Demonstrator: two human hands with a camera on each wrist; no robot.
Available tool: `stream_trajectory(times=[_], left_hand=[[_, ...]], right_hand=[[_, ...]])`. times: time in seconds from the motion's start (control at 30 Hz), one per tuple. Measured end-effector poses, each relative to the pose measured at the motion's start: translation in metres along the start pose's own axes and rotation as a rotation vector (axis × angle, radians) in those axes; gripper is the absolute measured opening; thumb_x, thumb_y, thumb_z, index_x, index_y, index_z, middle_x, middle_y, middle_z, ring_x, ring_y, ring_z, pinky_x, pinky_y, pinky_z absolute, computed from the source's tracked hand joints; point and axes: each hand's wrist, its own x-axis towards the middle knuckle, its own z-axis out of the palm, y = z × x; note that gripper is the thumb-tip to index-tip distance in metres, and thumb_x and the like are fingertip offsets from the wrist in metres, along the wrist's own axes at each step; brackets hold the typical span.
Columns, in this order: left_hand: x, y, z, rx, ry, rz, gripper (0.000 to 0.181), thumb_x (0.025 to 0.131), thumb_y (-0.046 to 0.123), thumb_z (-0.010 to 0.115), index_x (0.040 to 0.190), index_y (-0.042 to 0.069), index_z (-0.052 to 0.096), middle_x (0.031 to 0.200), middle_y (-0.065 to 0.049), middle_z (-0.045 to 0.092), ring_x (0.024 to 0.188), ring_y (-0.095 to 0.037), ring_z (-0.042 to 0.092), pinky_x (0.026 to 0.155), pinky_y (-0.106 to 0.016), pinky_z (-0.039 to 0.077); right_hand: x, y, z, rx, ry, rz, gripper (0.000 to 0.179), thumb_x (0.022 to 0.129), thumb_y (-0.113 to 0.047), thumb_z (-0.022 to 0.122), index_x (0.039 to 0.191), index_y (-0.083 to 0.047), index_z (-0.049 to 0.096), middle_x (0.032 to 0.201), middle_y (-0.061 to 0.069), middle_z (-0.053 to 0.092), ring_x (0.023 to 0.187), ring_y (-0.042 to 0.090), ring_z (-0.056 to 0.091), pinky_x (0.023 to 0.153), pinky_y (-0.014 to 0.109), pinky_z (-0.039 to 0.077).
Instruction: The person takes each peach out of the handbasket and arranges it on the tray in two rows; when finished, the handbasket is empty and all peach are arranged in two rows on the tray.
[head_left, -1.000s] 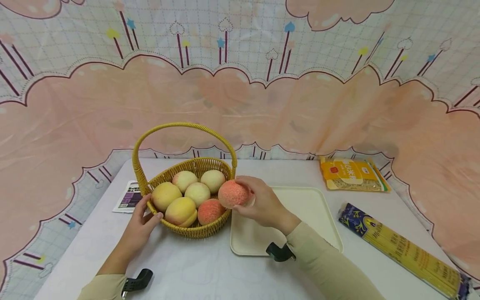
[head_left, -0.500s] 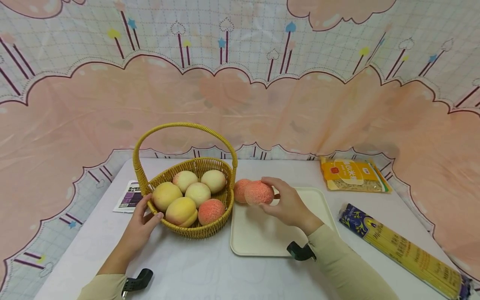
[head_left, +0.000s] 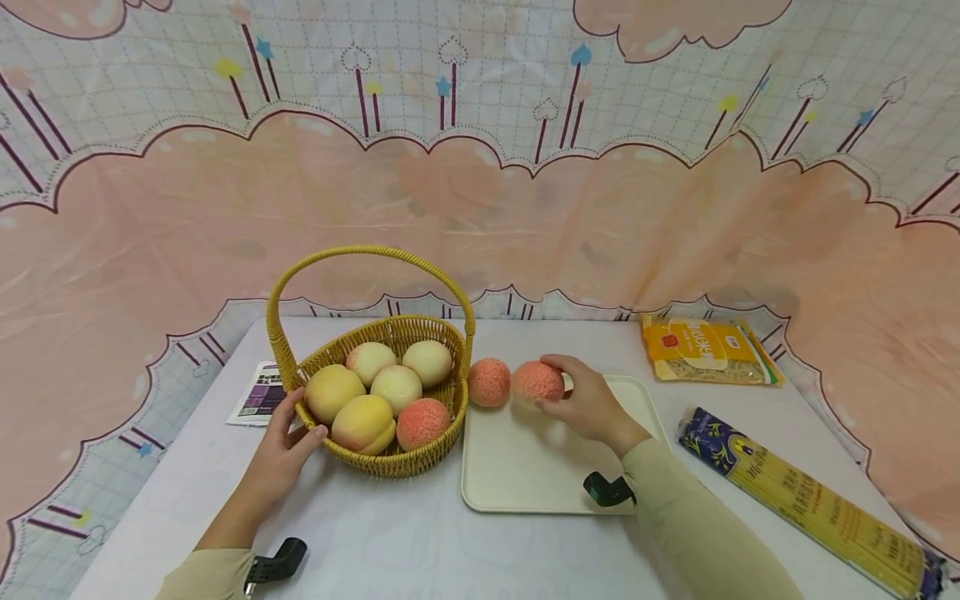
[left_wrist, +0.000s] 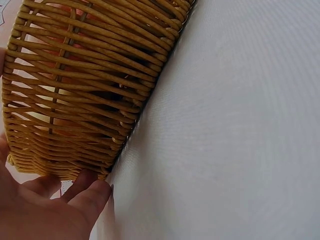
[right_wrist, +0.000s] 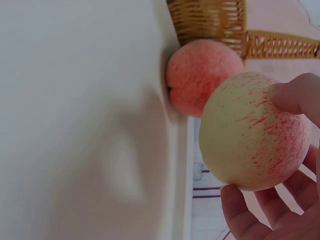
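Head view: setting peaches on the tray point(head_left: 525, 483) is judged to be the step in hand. The held peach point(head_left: 537, 382) is gripped by the right hand point(head_left: 596, 404), clamped between thumb and spread fingers; it is seen over the tray's far-left part, and in the right wrist view it looks lifted off the surface. A red peach point(head_left: 489, 382) is placed at the tray's far-left corner, near the held one. The basket point(head_left: 427, 457) is stood just left of the tray, contact not clear, with six peaches point(head_left: 396, 389) inside; its end away from the tray is held by the left hand point(head_left: 281, 450), fingers bent against rim and wall. Pasta point(head_left: 810, 500) is laid right of the tray, a bag point(head_left: 701, 350) past its far-right corner.

For the next move, the held peach would need to be lowered onto the tray and released gently, beside the red peach; rolling should be guarded against
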Motion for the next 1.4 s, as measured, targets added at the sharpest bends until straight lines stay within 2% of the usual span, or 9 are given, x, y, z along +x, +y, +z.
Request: stream_trajectory(times=[0.2, 0.43, 0.83, 1.07, 1.4], left_hand=[[-0.001, -0.001, -0.001, 0.009, 0.003, 0.009, 0.077, 0.104, 0.016, 0.054, 0.159, 0.002, 0.001, 0.161, -0.031, 0.000, 0.137, -0.063, 0.021, 0.108, -0.067, 0.026], [-0.002, 0.001, 0.000, -0.001, 0.005, 0.015, 0.077, 0.104, 0.016, 0.054, 0.158, 0.002, 0.002, 0.161, -0.032, 0.000, 0.137, -0.064, 0.021, 0.108, -0.068, 0.025], [-0.001, 0.001, 0.000, 0.000, -0.001, 0.005, 0.077, 0.104, 0.016, 0.054, 0.159, 0.003, 0.001, 0.161, -0.031, 0.000, 0.137, -0.063, 0.021, 0.108, -0.067, 0.026], [-0.001, 0.002, 0.001, 0.003, -0.008, -0.015, 0.079, 0.104, 0.019, 0.054, 0.159, 0.003, -0.001, 0.161, -0.032, -0.002, 0.137, -0.063, 0.021, 0.107, -0.069, 0.026], [0.000, 0.001, 0.000, 0.008, -0.008, -0.004, 0.078, 0.104, 0.018, 0.053, 0.159, 0.004, 0.000, 0.161, -0.031, -0.001, 0.137, -0.063, 0.022, 0.107, -0.068, 0.027]], right_hand=[[0.005, 0.007, -0.001, -0.038, -0.017, 0.080, 0.063, 0.084, -0.014, 0.079, 0.139, 0.001, 0.053, 0.135, 0.020, 0.056, 0.110, 0.033, 0.058, 0.087, 0.043, 0.056], [0.011, 0.013, 0.003, -0.037, -0.016, 0.140, 0.064, 0.083, -0.016, 0.078, 0.140, 0.002, 0.052, 0.134, 0.021, 0.058, 0.123, 0.036, 0.052, 0.106, 0.053, 0.042], [0.018, 0.018, 0.007, -0.003, -0.033, 0.181, 0.066, 0.083, -0.017, 0.077, 0.141, 0.003, 0.051, 0.135, 0.023, 0.057, 0.126, 0.037, 0.051, 0.109, 0.053, 0.038], [0.020, 0.020, 0.006, 0.034, -0.049, 0.205, 0.065, 0.087, -0.018, 0.074, 0.143, 0.003, 0.049, 0.137, 0.022, 0.056, 0.128, 0.038, 0.050, 0.108, 0.052, 0.039], [0.019, 0.024, 0.005, 0.063, -0.072, 0.261, 0.068, 0.091, -0.028, 0.073, 0.147, -0.001, 0.045, 0.143, 0.022, 0.051, 0.131, 0.038, 0.047, 0.109, 0.054, 0.038]])
